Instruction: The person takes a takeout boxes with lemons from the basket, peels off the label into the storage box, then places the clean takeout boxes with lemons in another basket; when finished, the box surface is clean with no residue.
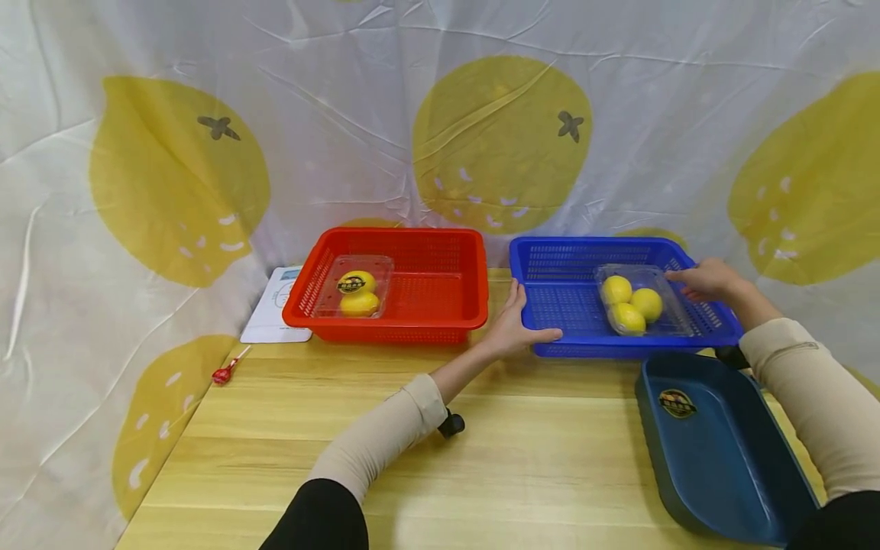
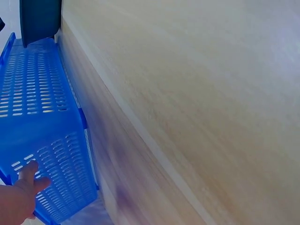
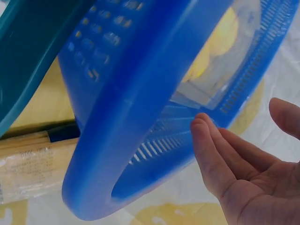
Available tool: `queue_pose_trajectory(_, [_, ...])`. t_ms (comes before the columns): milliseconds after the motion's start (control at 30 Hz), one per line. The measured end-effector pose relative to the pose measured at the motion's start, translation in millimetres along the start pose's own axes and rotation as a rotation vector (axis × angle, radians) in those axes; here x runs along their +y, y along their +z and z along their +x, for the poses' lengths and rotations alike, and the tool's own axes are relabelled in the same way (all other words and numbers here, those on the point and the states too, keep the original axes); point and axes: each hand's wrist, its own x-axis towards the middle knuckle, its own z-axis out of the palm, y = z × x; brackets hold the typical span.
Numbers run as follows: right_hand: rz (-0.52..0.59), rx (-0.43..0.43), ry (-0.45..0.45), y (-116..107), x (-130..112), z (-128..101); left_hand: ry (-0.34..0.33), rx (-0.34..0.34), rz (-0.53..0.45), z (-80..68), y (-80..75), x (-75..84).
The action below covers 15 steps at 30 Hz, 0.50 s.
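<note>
A blue basket (image 1: 584, 243) stands on the wooden table (image 1: 536, 458) at the right. Inside it lies a clear plastic box (image 1: 675, 315) with three lemons (image 1: 632, 304). My left hand (image 1: 516, 321) rests against the basket's near left corner, fingers straight up the left wall and thumb along the front rim. The left wrist view shows my left hand (image 2: 18, 197) touching the perforated wall of the blue basket (image 2: 42, 117). My right hand (image 1: 704, 279) hovers open at the far right rim, beside the box. In the right wrist view my right hand (image 3: 243, 173) is relaxed, just off the blue basket (image 3: 140, 108).
A red basket (image 1: 399, 233) to the left holds a clear box with two lemons (image 1: 357, 294). A dark blue tray (image 1: 722, 451) with a sticker leans at the front right. A white card (image 1: 271, 313) and a small red item (image 1: 223, 374) lie at the left. A lemon-print cloth hangs behind.
</note>
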Motion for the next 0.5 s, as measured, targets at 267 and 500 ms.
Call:
queue_pose_trajectory(267, [0.029,-0.010,-0.020,5,-6,-14,-0.007,-0.026,-0.054,-0.6,-3.7,-1.0])
queue_pose_trajectory(500, [0.005,0.006,-0.066,17,-19,-28,0.005,-0.018,-0.069,-0.4,-4.7,-4.0])
